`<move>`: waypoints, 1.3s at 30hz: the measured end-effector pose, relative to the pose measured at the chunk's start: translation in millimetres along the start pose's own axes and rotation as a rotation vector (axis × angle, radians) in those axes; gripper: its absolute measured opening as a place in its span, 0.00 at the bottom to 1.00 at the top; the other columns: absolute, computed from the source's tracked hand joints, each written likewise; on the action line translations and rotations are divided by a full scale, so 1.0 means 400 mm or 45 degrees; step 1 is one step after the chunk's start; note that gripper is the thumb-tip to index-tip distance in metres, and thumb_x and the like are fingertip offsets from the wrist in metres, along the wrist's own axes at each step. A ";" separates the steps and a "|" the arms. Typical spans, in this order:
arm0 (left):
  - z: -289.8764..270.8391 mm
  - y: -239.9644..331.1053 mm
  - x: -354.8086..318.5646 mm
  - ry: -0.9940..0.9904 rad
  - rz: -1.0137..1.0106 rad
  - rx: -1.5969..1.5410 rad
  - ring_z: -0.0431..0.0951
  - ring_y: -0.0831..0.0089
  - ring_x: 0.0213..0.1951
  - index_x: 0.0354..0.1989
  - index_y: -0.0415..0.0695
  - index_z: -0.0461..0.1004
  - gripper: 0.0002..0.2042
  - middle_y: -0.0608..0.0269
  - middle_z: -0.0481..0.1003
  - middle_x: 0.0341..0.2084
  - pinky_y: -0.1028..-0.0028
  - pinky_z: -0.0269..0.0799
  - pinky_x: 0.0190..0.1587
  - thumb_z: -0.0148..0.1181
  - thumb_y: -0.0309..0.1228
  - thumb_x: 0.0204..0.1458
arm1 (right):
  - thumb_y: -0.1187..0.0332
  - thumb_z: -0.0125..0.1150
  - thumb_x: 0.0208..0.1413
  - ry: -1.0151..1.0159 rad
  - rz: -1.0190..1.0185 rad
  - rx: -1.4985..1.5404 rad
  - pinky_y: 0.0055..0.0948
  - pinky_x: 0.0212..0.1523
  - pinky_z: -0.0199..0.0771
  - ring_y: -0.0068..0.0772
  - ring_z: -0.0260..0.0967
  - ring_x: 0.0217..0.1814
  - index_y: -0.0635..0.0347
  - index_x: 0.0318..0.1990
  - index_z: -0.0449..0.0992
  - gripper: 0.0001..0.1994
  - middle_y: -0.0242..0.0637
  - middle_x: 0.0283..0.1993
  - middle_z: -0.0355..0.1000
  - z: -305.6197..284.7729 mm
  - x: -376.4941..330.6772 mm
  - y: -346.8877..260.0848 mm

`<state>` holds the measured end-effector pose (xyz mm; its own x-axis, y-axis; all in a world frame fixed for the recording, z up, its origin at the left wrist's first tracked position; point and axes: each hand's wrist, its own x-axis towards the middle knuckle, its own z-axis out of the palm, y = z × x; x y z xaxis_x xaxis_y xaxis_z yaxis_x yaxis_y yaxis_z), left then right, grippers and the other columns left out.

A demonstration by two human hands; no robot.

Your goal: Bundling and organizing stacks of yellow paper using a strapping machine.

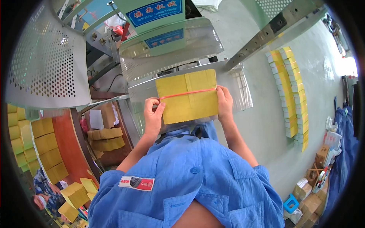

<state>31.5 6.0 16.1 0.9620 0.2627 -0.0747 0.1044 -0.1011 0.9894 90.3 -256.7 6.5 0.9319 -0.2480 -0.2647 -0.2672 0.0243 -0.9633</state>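
Note:
A yellow paper bundle (190, 110) is held flat between my two hands, with a seam down its middle. Around it runs a thin red band (188, 93), crossing from side to side at mid-height. My left hand (153, 114) grips the left edge by the band, thumb and fingers pinched there. On the opposite edge my right hand (224, 100) is closed at the band's right end. Beneath the bundle lies a shiny metal work table (138, 102). The undersides of the bundle and some fingertips are hidden.
Ahead stands a green machine (152, 9) with a clear cover (171, 45). A perforated metal panel (42, 64) is at left, a metal bar (266, 36) at right. Yellow bundles (291, 95) line the right floor. Another person (47, 193) is at lower left.

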 end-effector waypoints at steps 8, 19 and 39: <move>0.043 0.053 0.025 0.022 0.111 0.140 0.69 0.77 0.38 0.38 0.42 0.71 0.06 0.66 0.70 0.34 0.76 0.68 0.41 0.60 0.25 0.53 | 0.63 0.52 0.61 0.032 -0.154 -0.287 0.27 0.42 0.70 0.27 0.71 0.39 0.63 0.42 0.77 0.13 0.38 0.38 0.75 -0.051 0.017 0.040; -0.043 -0.027 0.084 0.078 -0.488 -0.434 0.70 0.71 0.49 0.43 0.41 0.72 0.13 0.63 0.72 0.43 0.74 0.64 0.52 0.51 0.39 0.62 | 0.52 0.48 0.59 -0.051 0.085 -0.248 0.39 0.48 0.71 0.46 0.74 0.46 0.57 0.44 0.78 0.20 0.45 0.42 0.77 -0.052 0.053 0.010; 0.834 -0.013 -0.495 -0.880 -0.764 -0.208 0.77 0.61 0.45 0.56 0.39 0.68 0.21 0.56 0.74 0.47 0.64 0.75 0.46 0.46 0.41 0.62 | 0.63 0.49 0.62 0.750 -0.102 0.163 0.31 0.55 0.66 0.39 0.69 0.54 0.63 0.51 0.75 0.16 0.45 0.49 0.72 -1.007 -0.470 0.266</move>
<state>-75.2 -365.4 -15.8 0.7007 -0.4083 -0.5850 0.6467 0.0172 0.7626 -212.2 -597.7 -28.7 0.6458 -0.7470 -0.1577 -0.1359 0.0908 -0.9866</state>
